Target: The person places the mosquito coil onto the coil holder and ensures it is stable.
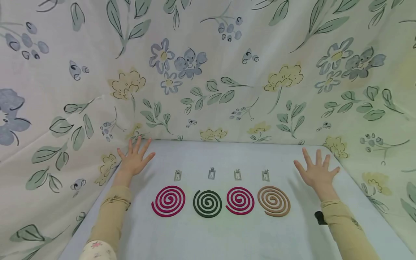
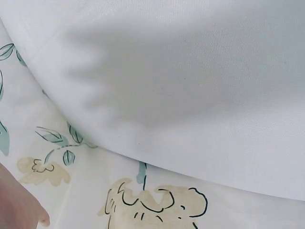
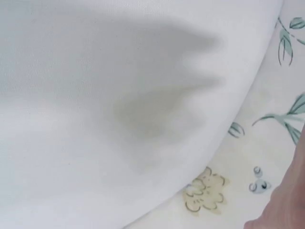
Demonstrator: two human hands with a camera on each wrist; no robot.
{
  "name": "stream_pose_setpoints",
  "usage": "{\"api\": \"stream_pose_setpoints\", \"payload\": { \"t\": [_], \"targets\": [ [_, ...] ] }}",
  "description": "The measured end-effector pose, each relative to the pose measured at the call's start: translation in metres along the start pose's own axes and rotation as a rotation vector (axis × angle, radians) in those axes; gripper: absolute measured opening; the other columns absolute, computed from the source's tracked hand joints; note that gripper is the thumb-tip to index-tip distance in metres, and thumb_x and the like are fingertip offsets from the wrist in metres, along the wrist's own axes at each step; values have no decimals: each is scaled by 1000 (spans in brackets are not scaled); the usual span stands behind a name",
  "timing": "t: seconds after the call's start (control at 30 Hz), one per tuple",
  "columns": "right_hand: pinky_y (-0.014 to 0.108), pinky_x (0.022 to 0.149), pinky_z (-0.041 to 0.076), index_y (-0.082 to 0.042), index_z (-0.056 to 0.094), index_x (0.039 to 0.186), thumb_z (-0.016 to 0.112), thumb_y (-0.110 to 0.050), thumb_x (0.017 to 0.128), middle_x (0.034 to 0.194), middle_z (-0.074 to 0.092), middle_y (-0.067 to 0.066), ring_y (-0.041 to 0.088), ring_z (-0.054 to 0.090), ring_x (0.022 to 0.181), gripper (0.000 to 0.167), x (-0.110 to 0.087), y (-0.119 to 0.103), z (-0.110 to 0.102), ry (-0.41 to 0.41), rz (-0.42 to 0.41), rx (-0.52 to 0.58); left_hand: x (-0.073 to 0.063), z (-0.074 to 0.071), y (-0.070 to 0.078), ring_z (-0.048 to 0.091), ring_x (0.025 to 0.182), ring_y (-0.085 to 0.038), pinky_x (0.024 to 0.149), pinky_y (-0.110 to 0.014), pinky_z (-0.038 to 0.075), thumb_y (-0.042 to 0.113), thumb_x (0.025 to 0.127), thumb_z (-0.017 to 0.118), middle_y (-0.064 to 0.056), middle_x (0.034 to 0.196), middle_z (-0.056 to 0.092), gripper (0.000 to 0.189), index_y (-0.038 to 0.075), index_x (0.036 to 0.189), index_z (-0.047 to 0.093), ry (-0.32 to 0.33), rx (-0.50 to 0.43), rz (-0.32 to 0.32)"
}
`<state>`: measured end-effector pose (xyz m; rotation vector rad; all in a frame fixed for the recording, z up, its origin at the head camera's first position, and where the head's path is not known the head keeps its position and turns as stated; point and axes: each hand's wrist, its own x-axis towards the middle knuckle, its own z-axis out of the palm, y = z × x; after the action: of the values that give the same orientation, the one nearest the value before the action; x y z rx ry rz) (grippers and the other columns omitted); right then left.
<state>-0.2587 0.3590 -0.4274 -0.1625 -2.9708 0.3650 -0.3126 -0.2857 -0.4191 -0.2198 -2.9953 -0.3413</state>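
Observation:
Several mosquito coils lie flat in a row on the white table: a magenta coil (image 1: 169, 201) at left, a dark green coil (image 1: 207, 204), another magenta coil (image 1: 240, 201), and a tan coil (image 1: 274, 201) at right. Behind each lies a small metal coil stand (image 1: 177, 176). My left hand (image 1: 133, 161) is spread above the table's left edge, holding nothing. Over the right side, my right hand (image 1: 317, 172) has its fingers spread too, apart from everything. Each wrist view shows only a bit of hand at its lower corner, plus the hand's shadow.
The white table (image 1: 208, 238) has edges at left, right and back. A floral cloth (image 1: 208, 108) hangs behind it and along both sides. Something black (image 1: 320, 217) shows at the right forearm. Three more metal stands (image 1: 237, 175) continue the back row.

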Motion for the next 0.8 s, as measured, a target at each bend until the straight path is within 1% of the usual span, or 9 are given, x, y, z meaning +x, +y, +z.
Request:
{"api": "stream_pose_setpoints", "payload": {
  "t": [0.13, 0.33, 0.43, 0.53, 0.67, 0.8],
  "targets": [
    [84, 89, -7, -26, -2, 153, 25, -67, 93, 152, -8, 34, 61, -13, 134, 77, 2, -5, 5, -1, -11, -7, -1, 2, -4, -20, 140, -46, 94, -76, -20, 62, 96, 27, -13, 159, -14, 71, 30, 153, 1, 5, -12, 6],
    [83, 91, -7, -26, 0, 153, 27, -66, 93, 153, -6, 33, 60, -12, 135, 77, 3, -15, 12, -6, -35, -18, -1, 4, -8, -22, 140, -46, 93, -76, -22, 65, 95, 24, -13, 158, -17, 72, 33, 151, -8, -15, -9, 13],
    [82, 92, -5, -25, 2, 153, 27, -67, 92, 153, -4, 33, 60, -9, 135, 78, 1, -23, 15, -13, -54, -21, 0, 6, -7, -23, 139, -46, 93, -76, -22, 65, 95, 23, -13, 158, -18, 73, 32, 151, -9, -33, -11, 25],
    [82, 93, -2, -24, 4, 153, 27, -67, 92, 153, -1, 33, 60, -5, 136, 78, -1, -32, 18, -16, -75, -33, 0, 7, -3, -22, 140, -46, 95, -76, -20, 63, 95, 24, -10, 158, -20, 73, 31, 152, -8, -44, -10, 35],
    [82, 95, 1, -24, 5, 153, 27, -67, 92, 153, 1, 32, 60, -3, 136, 78, -3, -45, 23, -28, -96, -40, -2, 8, 1, -20, 140, -45, 97, -76, -16, 62, 96, 26, -9, 158, -19, 72, 31, 152, -7, -40, -12, 48],
    [81, 96, 2, -22, 6, 153, 28, -66, 93, 154, 2, 32, 60, -2, 136, 78, -5, -58, 25, -51, -110, -35, -5, 8, 1, -21, 140, -44, 97, -76, -16, 61, 96, 28, -12, 159, -15, 71, 31, 152, -5, -30, -39, 64]
  ]
}}
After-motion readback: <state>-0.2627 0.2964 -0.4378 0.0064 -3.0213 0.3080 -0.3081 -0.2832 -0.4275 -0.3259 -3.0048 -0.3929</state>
